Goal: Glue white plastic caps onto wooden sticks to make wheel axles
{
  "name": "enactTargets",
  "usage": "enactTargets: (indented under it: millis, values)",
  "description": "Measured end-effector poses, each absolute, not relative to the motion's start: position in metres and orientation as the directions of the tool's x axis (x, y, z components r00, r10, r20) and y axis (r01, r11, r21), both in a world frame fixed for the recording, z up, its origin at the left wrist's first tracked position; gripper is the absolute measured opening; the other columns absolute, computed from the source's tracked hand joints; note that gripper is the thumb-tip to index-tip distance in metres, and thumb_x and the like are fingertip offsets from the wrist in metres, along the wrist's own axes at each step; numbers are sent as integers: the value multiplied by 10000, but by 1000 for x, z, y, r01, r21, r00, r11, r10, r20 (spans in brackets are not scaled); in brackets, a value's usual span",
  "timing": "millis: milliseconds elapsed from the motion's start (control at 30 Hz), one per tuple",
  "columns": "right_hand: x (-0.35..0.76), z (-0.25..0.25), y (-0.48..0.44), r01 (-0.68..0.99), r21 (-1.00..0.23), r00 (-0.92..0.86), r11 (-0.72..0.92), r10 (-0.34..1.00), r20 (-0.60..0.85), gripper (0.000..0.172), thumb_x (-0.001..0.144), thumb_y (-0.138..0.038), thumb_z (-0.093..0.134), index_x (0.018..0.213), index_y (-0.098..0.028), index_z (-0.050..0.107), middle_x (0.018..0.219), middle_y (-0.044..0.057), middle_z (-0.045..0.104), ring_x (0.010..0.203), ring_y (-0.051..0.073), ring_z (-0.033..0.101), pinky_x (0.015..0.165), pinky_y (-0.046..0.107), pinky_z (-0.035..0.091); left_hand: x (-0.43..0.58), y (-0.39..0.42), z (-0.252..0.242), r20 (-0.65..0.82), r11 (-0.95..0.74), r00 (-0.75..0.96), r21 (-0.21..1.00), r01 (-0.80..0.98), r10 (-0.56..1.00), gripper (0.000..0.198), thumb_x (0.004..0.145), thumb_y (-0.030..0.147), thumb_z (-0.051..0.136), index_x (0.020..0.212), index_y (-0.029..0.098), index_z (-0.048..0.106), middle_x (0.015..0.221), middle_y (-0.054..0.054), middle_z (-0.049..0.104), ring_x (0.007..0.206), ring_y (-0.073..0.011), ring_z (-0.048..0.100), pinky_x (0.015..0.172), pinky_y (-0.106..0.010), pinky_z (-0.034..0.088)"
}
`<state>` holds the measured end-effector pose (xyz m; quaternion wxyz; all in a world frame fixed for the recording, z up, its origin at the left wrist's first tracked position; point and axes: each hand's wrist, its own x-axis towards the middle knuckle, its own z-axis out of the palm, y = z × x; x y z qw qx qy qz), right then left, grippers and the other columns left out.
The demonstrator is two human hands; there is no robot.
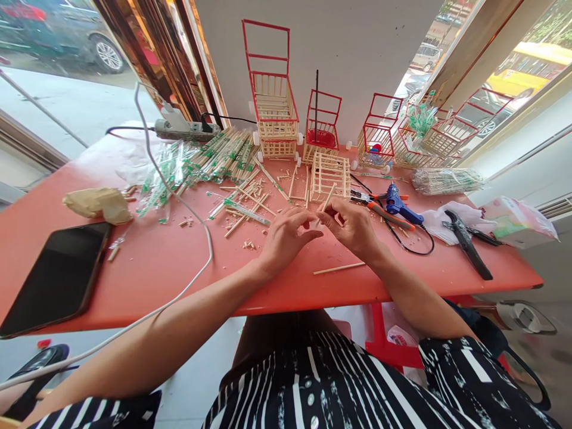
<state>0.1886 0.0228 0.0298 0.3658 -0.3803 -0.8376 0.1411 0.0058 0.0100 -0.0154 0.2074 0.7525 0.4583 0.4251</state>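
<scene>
My left hand [286, 238] and my right hand [351, 226] meet over the middle of the red table [156, 268], fingertips pinched together. A thin wooden stick [328, 198] rises from my right fingers toward the back. What my left fingers pinch is too small to name. Just behind the hands stands an unpainted stick cage [330, 176]. Another loose stick [338, 269] lies on the table below my right wrist.
Several red-framed stick carts [273, 113] line the back edge. Wrapped chopsticks [210, 158] and offcuts lie at back left, a phone [58, 277] and white cable [196, 214] at left. A blue glue gun [400, 205], pliers and a black cutter [469, 244] lie right.
</scene>
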Motion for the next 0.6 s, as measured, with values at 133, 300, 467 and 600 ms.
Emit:
enactTargets:
  millis: [133, 300, 467, 600]
  values:
    - [189, 30, 23, 531, -507, -450, 679, 733, 510, 283, 1034, -394, 574, 829, -200, 599, 739, -8, 631, 638, 118, 509, 642, 272, 391, 6, 10, -16, 461, -503, 217, 698, 510, 860, 151, 838, 187, 822, 963, 197, 738, 900, -7, 699, 896, -199, 645, 857, -315, 476]
    - [190, 29, 23, 537, -496, -457, 683, 729, 509, 232, 1030, -327, 573, 836, -202, 598, 723, -21, 590, 620, 112, 469, 637, 270, 375, 6, 11, -17, 472, -515, 225, 685, 515, 852, 137, 841, 194, 821, 948, 196, 736, 896, -10, 701, 905, -202, 646, 846, -310, 475]
    - [189, 29, 23, 533, -507, -458, 678, 734, 501, 258, 1038, -356, 557, 833, -204, 594, 721, -23, 573, 624, 114, 460, 645, 273, 372, 6, 10, -18, 461, -508, 228, 692, 512, 858, 121, 853, 189, 804, 947, 213, 733, 900, -2, 698, 917, -199, 641, 870, -318, 476]
    - [189, 29, 23, 543, -508, -449, 668, 743, 496, 271, 1038, -383, 553, 834, -208, 591, 719, -22, 576, 628, 119, 466, 650, 276, 374, 6, 10, -17, 461, -508, 225, 699, 504, 858, 131, 843, 183, 814, 944, 213, 736, 892, 1, 695, 919, -200, 642, 880, -320, 474]
